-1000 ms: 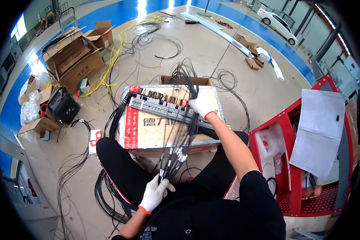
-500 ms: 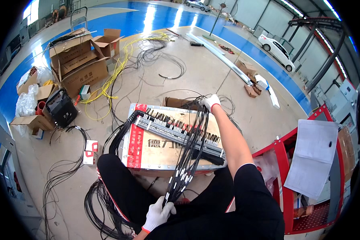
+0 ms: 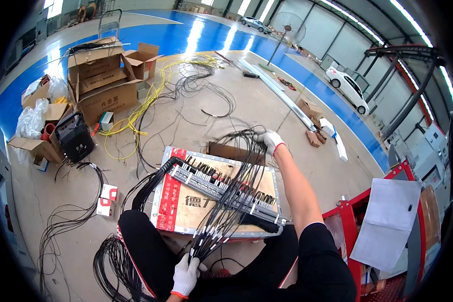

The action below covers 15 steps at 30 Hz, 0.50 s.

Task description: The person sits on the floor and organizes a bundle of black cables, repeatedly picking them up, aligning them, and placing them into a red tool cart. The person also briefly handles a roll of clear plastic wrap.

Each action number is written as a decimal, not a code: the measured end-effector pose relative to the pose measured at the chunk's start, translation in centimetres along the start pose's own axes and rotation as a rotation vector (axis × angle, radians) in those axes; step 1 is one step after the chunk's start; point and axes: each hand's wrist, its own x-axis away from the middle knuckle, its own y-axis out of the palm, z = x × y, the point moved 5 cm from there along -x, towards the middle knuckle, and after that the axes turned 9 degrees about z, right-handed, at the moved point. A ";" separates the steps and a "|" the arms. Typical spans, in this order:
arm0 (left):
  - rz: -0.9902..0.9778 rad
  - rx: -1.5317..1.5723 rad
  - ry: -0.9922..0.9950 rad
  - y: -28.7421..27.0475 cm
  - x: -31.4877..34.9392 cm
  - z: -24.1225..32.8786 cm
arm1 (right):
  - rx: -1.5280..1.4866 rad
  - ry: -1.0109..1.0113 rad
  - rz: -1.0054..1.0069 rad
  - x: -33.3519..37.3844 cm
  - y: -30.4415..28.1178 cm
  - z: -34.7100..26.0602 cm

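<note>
Loosely fanned, thin black wires (image 3: 230, 200), white-tagged low down, slant over a ribbed grey strip (image 3: 200, 183) on a plywood box (image 3: 190, 217); my knit-gloved left hand (image 3: 185, 277) clenches them, my right hand (image 3: 271, 141) at their upper bend, grip unclear.

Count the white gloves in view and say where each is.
2: one on the left hand, gripping the lower part of the black cable bundle; one on the right hand, at the bundle's upper part. Others could be hidden.
</note>
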 end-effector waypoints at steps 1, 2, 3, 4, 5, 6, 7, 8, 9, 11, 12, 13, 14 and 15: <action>-0.008 -0.009 -0.029 0.0 -0.4 -2.0 | 0.082 0.017 -0.004 0.4 -0.1 0.0; -0.021 -0.022 -0.061 0.0 -0.3 -1.7 | 0.067 0.058 -0.052 0.7 0.1 0.1; -0.035 -0.035 -0.092 0.1 -0.2 -1.4 | 0.052 0.098 -0.100 0.9 0.3 0.1; -0.090 -0.083 -0.107 0.4 0.1 -0.9 | 0.163 0.054 -0.056 1.0 0.2 -0.1; -0.105 -0.123 -0.084 0.0 0.6 -0.4 | 0.273 0.008 -0.026 2.0 1.3 -1.1; -0.133 -0.164 -0.058 0.0 0.7 0.0 | 0.385 -0.039 0.018 3.0 1.5 -2.4; -0.159 -0.206 -0.033 0.2 0.6 0.1 | 0.379 -0.113 0.020 3.6 1.8 -3.8; -0.095 -0.134 0.076 0.8 0.3 -1.2 | 0.373 -0.187 0.023 4.3 1.9 -5.1; -0.069 -0.194 0.124 0.8 0.3 -1.2 | 0.362 -0.266 0.005 4.8 3.1 -6.6; -0.051 -0.257 0.171 1.0 0.8 -0.8 | 0.001 -0.277 -0.079 6.8 3.3 -7.2; -0.081 -0.294 0.209 1.6 1.4 0.0 | 0.355 -0.557 0.078 5.2 0.9 -4.3; -0.118 -0.330 0.254 2.1 1.9 1.4 | 0.727 -0.822 0.241 3.4 -1.4 -0.3; -0.106 -0.361 0.296 2.2 1.9 2.3 | 1.004 -0.738 0.237 3.1 -1.0 3.1; -0.141 -0.309 0.210 2.1 1.8 1.7 | 1.133 -0.648 0.194 3.5 -0.1 3.6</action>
